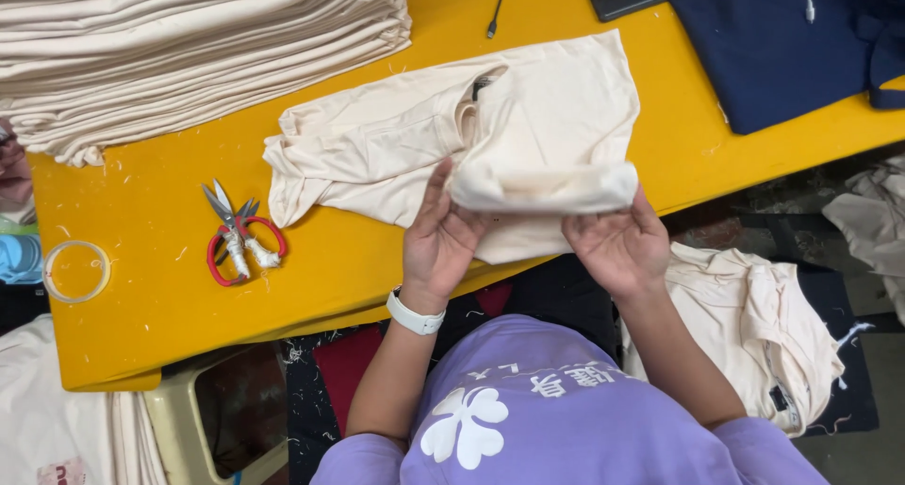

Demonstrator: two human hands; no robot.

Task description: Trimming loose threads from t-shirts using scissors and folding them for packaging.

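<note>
Cream shirt [528, 136], gripped by both hands, lies between scissors [238, 232] and seemingly navy cloth [773, 51].

A cream T-shirt [528, 136] lies crumpled on the yellow table, its near edge apparently rolled up.

- yellow table [396, 268]
- cream t-shirt [396, 146] at its middle
- folded cream stack [189, 51], red-handled scissors [238, 235], tape ring [75, 271] left of shirt
- navy garment [773, 42] right of shirt
</note>
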